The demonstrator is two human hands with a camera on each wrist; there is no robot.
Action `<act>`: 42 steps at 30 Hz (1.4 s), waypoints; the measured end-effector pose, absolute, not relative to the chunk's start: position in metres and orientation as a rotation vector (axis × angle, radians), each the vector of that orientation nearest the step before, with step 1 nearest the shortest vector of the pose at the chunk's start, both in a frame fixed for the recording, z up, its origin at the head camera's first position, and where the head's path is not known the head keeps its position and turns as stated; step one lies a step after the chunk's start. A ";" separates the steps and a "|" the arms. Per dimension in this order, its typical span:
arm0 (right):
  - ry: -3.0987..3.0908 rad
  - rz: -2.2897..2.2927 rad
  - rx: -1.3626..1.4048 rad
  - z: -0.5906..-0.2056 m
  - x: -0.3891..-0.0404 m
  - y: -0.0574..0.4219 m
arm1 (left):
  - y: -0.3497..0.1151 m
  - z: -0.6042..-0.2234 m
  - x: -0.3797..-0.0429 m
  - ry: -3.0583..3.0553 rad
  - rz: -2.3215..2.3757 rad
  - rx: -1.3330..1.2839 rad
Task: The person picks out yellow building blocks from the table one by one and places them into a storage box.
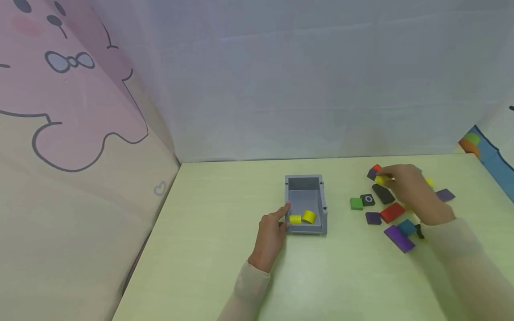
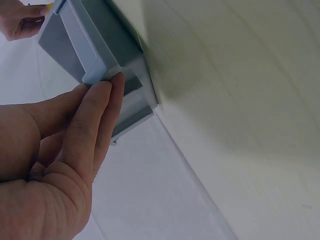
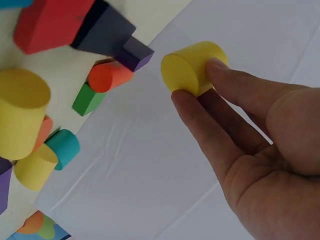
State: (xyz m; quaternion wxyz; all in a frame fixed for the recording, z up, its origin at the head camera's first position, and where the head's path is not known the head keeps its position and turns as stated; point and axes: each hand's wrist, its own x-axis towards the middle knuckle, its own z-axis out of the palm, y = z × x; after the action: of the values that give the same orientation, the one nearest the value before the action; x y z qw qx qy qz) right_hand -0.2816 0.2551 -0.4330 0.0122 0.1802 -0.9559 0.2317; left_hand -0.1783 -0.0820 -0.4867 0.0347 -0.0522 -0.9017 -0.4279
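A grey plastic box, its top uncovered, stands on the table with two yellow cylinders inside at its near end. My left hand holds the near left corner of this box, and in the left wrist view thumb and fingers pinch its rim. Over the pile on the right, my right hand pinches another yellow cylinder between thumb and fingertips, lifted above the blocks. The cylinder lies sideways in the grip.
Loose blocks lie scattered at the right: a green block, a black one with a white ring, a red one, a long purple one and several others. A white cloth hangs behind the table.
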 end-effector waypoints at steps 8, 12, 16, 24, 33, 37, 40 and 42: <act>-2.927 0.738 0.611 -0.422 -0.279 0.238 | -0.084 -0.487 -0.180 -2.766 -1.295 -0.182; -2.969 0.753 0.585 -0.419 -0.279 0.228 | -0.085 -0.486 -0.180 -2.762 -1.285 -0.177; -3.011 0.764 0.567 -0.419 -0.278 0.218 | -0.087 -0.486 -0.180 -2.772 -1.278 -0.169; -2.932 0.794 0.672 -0.419 -0.272 0.198 | -0.089 -0.486 -0.179 -2.775 -1.290 -0.167; -2.905 0.811 0.734 -0.418 -0.262 0.175 | -0.090 -0.488 -0.175 -2.782 -1.318 -0.176; -2.876 0.805 0.744 -0.420 -0.261 0.171 | -0.091 -0.489 -0.173 -2.780 -1.318 -0.188; -2.866 0.804 0.755 -0.421 -0.260 0.167 | -0.091 -0.489 -0.172 -2.776 -1.325 -0.191; -2.870 0.808 0.754 -0.420 -0.260 0.163 | -0.091 -0.488 -0.172 -2.773 -1.329 -0.189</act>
State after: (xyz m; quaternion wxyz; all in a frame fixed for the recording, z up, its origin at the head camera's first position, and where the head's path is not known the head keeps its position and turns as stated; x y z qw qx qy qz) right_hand -0.2597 0.1632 -0.4196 0.0331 0.2450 -0.9327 0.2626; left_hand -0.1716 -0.0910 -0.4881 0.0302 -0.0613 -0.8997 -0.4312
